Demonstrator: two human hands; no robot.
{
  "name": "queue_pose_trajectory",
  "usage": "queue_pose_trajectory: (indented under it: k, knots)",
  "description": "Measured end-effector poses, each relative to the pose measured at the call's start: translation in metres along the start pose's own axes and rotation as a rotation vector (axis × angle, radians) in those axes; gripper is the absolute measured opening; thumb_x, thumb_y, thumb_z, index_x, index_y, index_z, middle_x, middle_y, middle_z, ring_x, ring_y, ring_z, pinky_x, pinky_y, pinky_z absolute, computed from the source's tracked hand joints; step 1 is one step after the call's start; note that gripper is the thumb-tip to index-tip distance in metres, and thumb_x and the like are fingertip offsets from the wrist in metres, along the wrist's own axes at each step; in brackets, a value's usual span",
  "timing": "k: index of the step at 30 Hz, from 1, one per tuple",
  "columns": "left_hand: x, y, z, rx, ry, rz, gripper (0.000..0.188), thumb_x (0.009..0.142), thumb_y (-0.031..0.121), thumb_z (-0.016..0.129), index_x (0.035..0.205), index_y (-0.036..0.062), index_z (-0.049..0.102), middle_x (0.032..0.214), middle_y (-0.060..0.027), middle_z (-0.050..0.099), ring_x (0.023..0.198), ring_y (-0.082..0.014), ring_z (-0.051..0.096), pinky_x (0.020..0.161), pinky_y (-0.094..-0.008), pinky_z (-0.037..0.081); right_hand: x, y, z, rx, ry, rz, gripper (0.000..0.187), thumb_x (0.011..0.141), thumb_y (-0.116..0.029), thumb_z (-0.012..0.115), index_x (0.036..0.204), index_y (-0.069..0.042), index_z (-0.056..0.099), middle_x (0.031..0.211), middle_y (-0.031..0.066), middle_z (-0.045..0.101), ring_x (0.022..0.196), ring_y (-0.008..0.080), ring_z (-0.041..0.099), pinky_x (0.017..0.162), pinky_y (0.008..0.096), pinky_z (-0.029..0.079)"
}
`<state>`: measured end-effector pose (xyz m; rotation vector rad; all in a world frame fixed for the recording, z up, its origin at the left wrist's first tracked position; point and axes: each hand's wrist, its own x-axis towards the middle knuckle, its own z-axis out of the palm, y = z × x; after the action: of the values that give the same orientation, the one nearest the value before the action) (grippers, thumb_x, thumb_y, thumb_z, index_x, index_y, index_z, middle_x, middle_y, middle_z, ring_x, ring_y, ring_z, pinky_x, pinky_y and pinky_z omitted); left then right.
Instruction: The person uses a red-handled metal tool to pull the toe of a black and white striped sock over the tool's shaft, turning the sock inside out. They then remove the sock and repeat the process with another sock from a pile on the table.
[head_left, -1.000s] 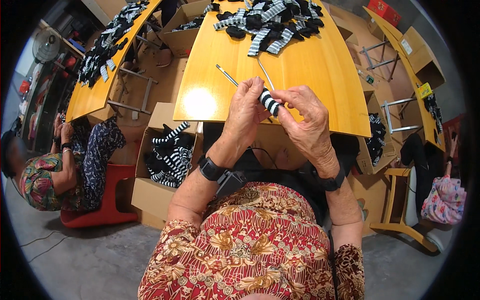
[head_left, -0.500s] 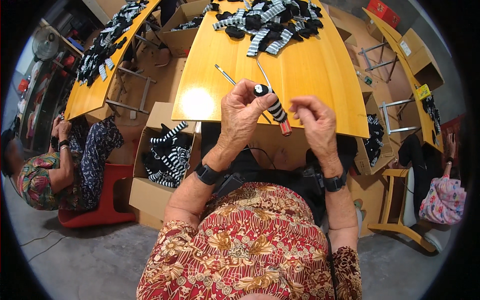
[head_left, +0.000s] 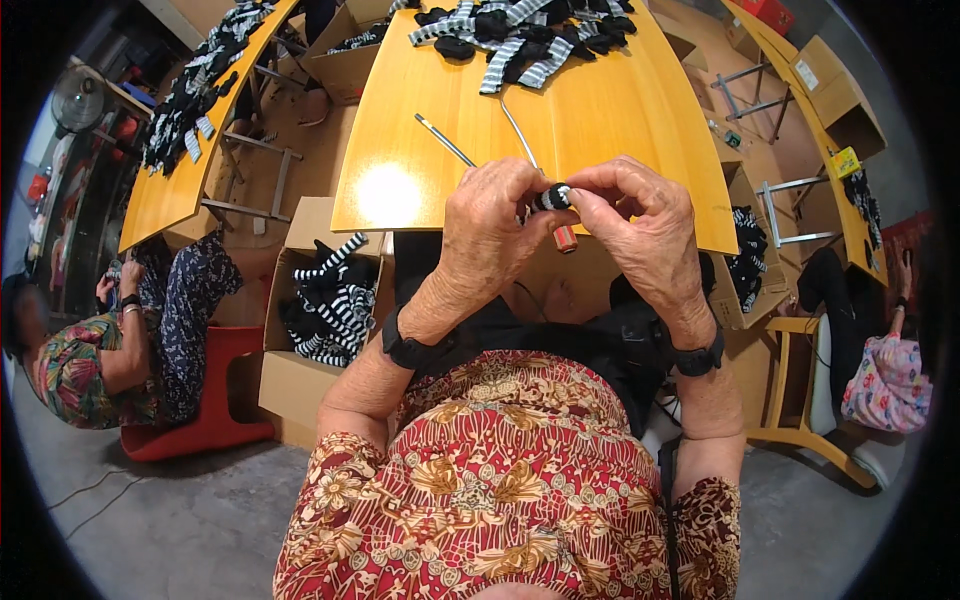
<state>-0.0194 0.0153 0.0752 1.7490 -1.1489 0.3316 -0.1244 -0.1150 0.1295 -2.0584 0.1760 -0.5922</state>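
Note:
Both hands meet over the near edge of the yellow table. Between them is a small black-and-white striped knit piece. My left hand is closed round it, and my right hand pinches its white-marked end between thumb and fingertips. A red handle end shows just below the fingers. Beyond them a thin metal shaft with a bent tip points up the table; my hands hide where shaft and handle would join. Left of it lies another slim metal rod, partly covered by my left hand.
Striped and black knit pieces heap at the table's far end. An open cardboard box of similar pieces stands left, another box right. Two people sit at either side, on a red chair and a wooden-framed chair.
My right hand, earlier apart from the knit piece, has come in and now pinches its end. The piece has shifted right and lower, and less of its striped length shows.

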Motion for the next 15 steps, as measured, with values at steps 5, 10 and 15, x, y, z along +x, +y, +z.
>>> queue_pose_trajectory:
  k: [5,10,15]
  knots:
    - [-0.001,0.003,0.001,0.14,0.011,0.164,0.025,0.067,0.012,0.077,0.08,0.0069,0.056,0.07,-0.0059,0.055,0.069,-0.0268,0.057,0.066,-0.0378,0.042,0.005,0.006,-0.004,-0.157,-0.097,0.046,0.01,0.084,-0.004,0.061,0.089,0.001,0.067,0.073,0.0083,0.067,0.062,0.0104,0.062,0.058,0.0249,0.05]
    - [-0.003,0.012,-0.001,-0.071,-0.027,0.082,0.021,0.071,0.01,0.076,0.082,0.0045,0.058,0.07,-0.007,0.056,0.069,-0.0253,0.059,0.065,-0.0366,0.044,0.003,0.025,-0.01,0.103,-0.129,0.164,0.01,0.086,-0.005,0.06,0.089,0.001,0.068,0.074,0.002,0.066,0.066,0.0074,0.06,0.06,0.0224,0.048]
    - [0.002,0.005,-0.008,-0.482,-0.155,-0.173,0.025,0.085,0.012,0.07,0.106,0.0015,0.063,0.091,-0.0033,0.064,0.082,-0.0102,0.06,0.073,-0.0248,0.049,-0.003,0.018,-0.016,0.14,0.04,0.115,0.01,0.087,-0.005,0.062,0.094,0.0,0.067,0.082,0.0001,0.065,0.074,0.005,0.058,0.064,0.0211,0.047]
